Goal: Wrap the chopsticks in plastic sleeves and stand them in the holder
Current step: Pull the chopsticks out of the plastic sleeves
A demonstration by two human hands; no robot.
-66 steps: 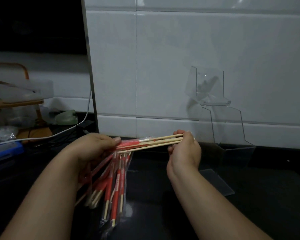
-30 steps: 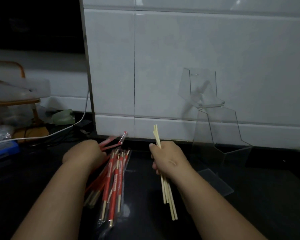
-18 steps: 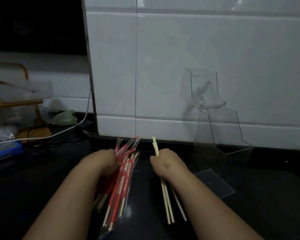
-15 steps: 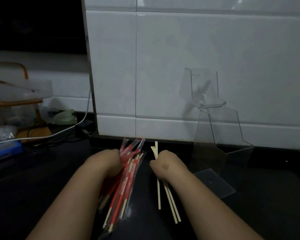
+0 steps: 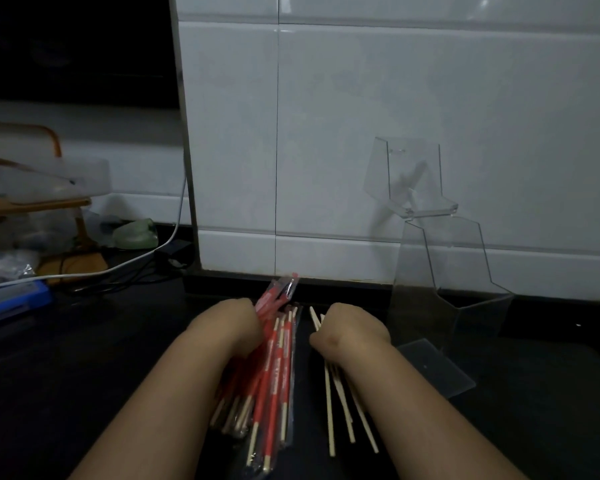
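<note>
2 bare forearms reach forward from the bottom edge over a dark, glossy surface (image 5: 84,375), seen from above in dim light. The left hand (image 5: 227,327) is bent down at the wrist, its fingers curled under and out of sight. Red plastic sleeves (image 5: 279,291) rise at a slant from its far side, clear of the surface, so the hand appears to grip them.

Just right of that hand, and partly under the forearm, lies a bundle of wrapped chopsticks (image 5: 274,386). They are red with pale wooden ends and point toward the camera.

The right hand (image 5: 352,332) is also turned knuckles-down, over several bare chopsticks (image 5: 329,417) that lie fanned out on the surface. Their tips show beyond the hand and their long ends spread toward the viewer. The fingers are hidden, so it cannot be told whether the hand holds the sticks or only rests on them.

To the right, against a white tiled wall (image 5: 361,116), stands the clear plastic holder (image 5: 426,268). A flat clear panel (image 5: 437,368) lies on the surface in front of it, near the right forearm. At the far left are a wooden rack (image 5: 49,204), a white cable (image 5: 136,259) and a blue object (image 5: 14,299).
</note>
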